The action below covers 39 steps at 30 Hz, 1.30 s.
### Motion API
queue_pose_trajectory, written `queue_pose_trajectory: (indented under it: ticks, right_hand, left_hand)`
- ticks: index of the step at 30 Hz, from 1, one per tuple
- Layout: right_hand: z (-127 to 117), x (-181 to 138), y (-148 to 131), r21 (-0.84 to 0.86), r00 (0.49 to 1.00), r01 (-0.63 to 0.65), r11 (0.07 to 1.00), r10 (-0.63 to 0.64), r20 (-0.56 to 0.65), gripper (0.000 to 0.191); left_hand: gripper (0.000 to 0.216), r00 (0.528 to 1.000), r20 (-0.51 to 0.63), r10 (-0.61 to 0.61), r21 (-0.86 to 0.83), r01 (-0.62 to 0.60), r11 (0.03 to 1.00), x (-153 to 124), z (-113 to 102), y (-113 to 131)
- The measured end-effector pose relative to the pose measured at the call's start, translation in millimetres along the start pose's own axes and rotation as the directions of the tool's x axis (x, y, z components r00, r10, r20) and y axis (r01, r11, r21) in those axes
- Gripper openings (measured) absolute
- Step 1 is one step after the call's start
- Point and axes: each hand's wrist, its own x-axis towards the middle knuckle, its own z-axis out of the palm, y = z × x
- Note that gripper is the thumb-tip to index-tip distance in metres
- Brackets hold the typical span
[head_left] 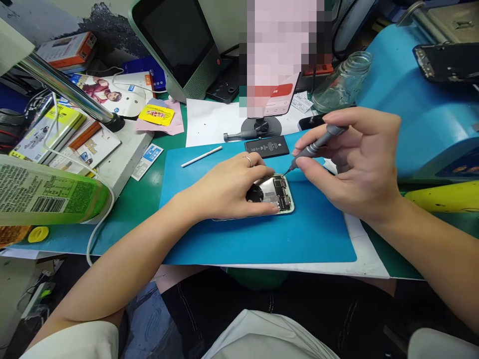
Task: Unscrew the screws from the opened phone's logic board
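Note:
An opened phone [282,192] lies flat on a blue mat [262,244], its inner parts showing at the right end. My left hand [239,187] rests over the phone, thumb along the near edge and fingers at the far edge, gripping it. Much of the phone's left part is covered by that hand. In my right hand [355,159] is a grey screwdriver [312,148], pinched between thumb and fingers and tilted. Its thin tip meets the phone's far right corner; I cannot tell whether it sits in a screw. Behind the phone lies a black battery [267,146].
A white stick [201,156] lies on the mat's far left. Behind the mat are a phone on a round stand [261,127], a second grey screwdriver [239,135] and a glass jar [342,82]. A blue machine [422,129] stands right, a green bottle [48,194] left.

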Motion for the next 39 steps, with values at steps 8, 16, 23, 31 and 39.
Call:
queue_pose_trajectory:
  ticks: [8,16,23,31,39]
  right_hand:
    - [4.6,2.6,-2.0,-0.008,0.981,-0.177,0.984,0.175,-0.089,0.050]
    - [5.7,5.5,6.3,-0.018,0.970,-0.183,0.983,0.178,-0.166,0.050]
    - [6.3,6.3,0.5,-0.010,0.961,-0.214,0.977,0.209,-0.180,0.050]
    - [6.8,6.5,-4.1,-0.031,0.959,-0.214,0.976,0.204,-0.197,0.046]
    - [7.8,6.7,-3.2,0.006,0.956,-0.224,0.975,0.221,-0.194,0.048]
  left_hand:
    - [0.012,0.971,-0.194,-0.142,0.052,0.155,0.987,1.5,4.3,1.3]
    - [0.039,0.985,-0.157,0.068,0.154,-0.043,0.987,1.1,3.6,-0.6]
    - [0.043,0.977,-0.181,0.114,0.179,-0.081,0.980,1.6,7.0,-0.9]
    - [0.038,0.981,-0.144,0.128,0.164,-0.104,0.981,1.3,6.2,0.4]
    - [0.036,0.988,-0.122,0.098,0.123,-0.083,0.989,3.7,5.6,1.2]
